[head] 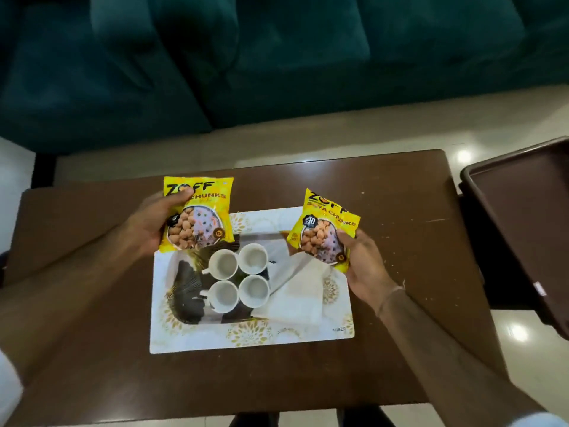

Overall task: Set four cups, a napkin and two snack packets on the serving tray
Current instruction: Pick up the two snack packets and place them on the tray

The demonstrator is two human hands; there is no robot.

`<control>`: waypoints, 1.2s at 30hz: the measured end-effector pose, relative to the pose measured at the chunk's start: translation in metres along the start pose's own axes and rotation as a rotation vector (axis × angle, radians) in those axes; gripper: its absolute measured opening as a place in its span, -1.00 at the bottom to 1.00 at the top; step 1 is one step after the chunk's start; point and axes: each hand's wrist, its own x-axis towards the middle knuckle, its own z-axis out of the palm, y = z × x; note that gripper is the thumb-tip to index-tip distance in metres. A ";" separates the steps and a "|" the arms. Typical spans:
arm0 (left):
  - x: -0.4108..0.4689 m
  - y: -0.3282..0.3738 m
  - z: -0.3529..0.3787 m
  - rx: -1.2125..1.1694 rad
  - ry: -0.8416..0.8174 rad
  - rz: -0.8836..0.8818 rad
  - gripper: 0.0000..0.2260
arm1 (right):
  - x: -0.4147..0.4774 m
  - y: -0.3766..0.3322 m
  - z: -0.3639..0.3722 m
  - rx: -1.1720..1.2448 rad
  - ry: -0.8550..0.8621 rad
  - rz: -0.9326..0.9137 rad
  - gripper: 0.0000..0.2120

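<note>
A white serving tray (215,340) with gold and black patterns lies on the brown table (92,380). Several white cups (237,277) stand in a tight square on its middle, and a folded white napkin (300,298) lies beside them on the right. My left hand (147,224) holds a yellow snack packet (197,214) above the tray's far left corner. My right hand (363,266) grips a second yellow snack packet (324,229) over the tray's far right part. Both packets are in the air, face up.
A dark brown plastic bin (523,223) stands off the table's right edge. A dark green sofa (277,57) runs along the far side. Small crumbs dot the table to the right of the tray. Glossy floor tiles show around the table.
</note>
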 end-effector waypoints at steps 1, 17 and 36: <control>-0.003 -0.011 -0.019 0.002 0.025 -0.006 -0.59 | 0.003 0.002 0.011 0.008 0.001 0.008 -0.78; -0.018 -0.155 -0.084 -0.188 0.119 -0.152 -0.65 | 0.024 0.024 0.050 -0.186 -0.008 0.231 -0.78; -0.002 -0.181 -0.077 -0.085 0.335 0.003 -0.93 | -0.009 0.092 -0.010 -0.659 0.097 -0.118 -0.87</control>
